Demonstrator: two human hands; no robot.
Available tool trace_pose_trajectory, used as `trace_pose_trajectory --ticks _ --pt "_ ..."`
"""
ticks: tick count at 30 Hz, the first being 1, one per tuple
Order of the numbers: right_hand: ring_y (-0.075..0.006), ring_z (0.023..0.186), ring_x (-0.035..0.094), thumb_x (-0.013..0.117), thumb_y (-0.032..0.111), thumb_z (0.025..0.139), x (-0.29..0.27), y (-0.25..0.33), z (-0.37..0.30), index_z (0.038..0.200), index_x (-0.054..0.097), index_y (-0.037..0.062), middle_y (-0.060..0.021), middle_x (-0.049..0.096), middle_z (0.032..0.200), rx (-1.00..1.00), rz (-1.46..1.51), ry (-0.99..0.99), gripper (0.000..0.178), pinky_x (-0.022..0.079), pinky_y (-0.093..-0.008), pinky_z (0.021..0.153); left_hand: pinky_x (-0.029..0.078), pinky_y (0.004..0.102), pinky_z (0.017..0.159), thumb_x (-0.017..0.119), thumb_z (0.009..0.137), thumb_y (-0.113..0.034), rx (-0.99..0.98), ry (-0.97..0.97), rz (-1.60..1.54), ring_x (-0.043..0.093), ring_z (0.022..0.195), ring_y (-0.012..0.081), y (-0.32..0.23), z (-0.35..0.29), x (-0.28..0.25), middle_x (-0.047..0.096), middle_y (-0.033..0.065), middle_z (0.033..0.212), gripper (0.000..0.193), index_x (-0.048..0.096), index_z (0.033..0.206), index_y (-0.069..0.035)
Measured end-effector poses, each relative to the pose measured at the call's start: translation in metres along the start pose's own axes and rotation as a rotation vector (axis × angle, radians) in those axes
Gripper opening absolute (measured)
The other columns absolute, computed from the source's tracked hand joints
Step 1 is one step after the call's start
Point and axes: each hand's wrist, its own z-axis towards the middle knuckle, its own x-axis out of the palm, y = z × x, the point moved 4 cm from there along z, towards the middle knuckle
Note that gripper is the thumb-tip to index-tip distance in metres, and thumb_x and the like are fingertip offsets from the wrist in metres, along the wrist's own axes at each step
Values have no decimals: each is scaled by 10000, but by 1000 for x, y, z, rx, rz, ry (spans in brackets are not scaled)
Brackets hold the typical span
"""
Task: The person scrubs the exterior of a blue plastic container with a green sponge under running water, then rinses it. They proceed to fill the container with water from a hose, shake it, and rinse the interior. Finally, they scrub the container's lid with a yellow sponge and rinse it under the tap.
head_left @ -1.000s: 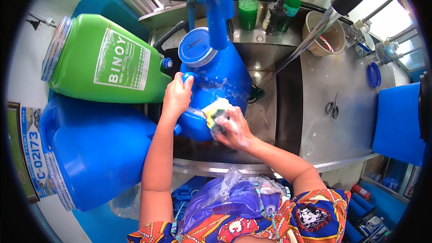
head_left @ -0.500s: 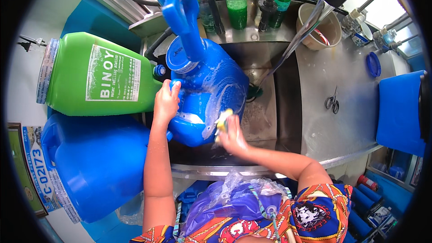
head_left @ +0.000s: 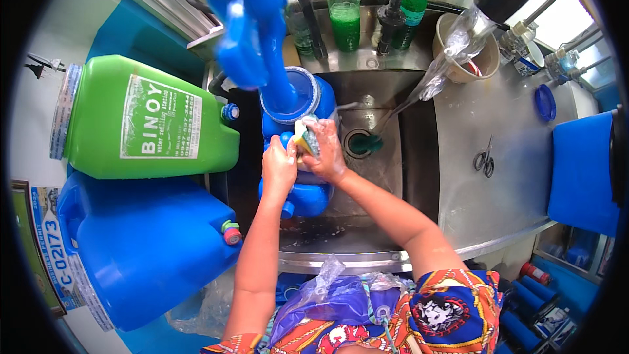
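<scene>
A wet blue water jug (head_left: 313,198) stands in the steel sink (head_left: 386,187), its round lid (head_left: 296,96) toward the far side. My left hand (head_left: 280,167) is closed on the near side of the jug, beside a small blue knob; the exact grip is partly hidden. In my right hand (head_left: 329,151) is a yellow and green sponge (head_left: 306,143), pressed against the jug close to my left fingers. Suds cling to my right fingers. Above the lid rises a blue plastic piece (head_left: 241,46) with a handle shape, slightly blurred.
Left of the sink lie a green jug (head_left: 98,121) and a larger blue jug (head_left: 144,242). Bottles of green liquid (head_left: 344,23) line the back, near a beige bucket (head_left: 488,59). On the right counter are scissors (head_left: 485,160) and a blue ring-shaped lid (head_left: 544,102).
The jug has turned, its soapy broad side no longer facing up. My right hand has moved up and left with the sponge, close to my left hand, which has shifted right and nearer.
</scene>
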Motion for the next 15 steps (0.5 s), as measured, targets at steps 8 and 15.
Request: trace_pose_trajectory --ticks 8,15 --pt "-371 991 607 686 -18 611 -49 67 22 1065 595 0 -173 605 1030 17 -23 1 463 493 -395 900 471 375 440 538 977 -289 -59 86 -242 599 479 242 -25 -18 -9 569 149 643 330 462 879 17" --pt "-372 1014 573 662 59 688 -136 130 94 1088 677 98 -138 617 1056 -376 -334 117 403 449 -467 901 450 300 455 590 954 -331 102 192 -119 560 504 135 -99 -48 -46 560 78 652 333 504 875 -20"
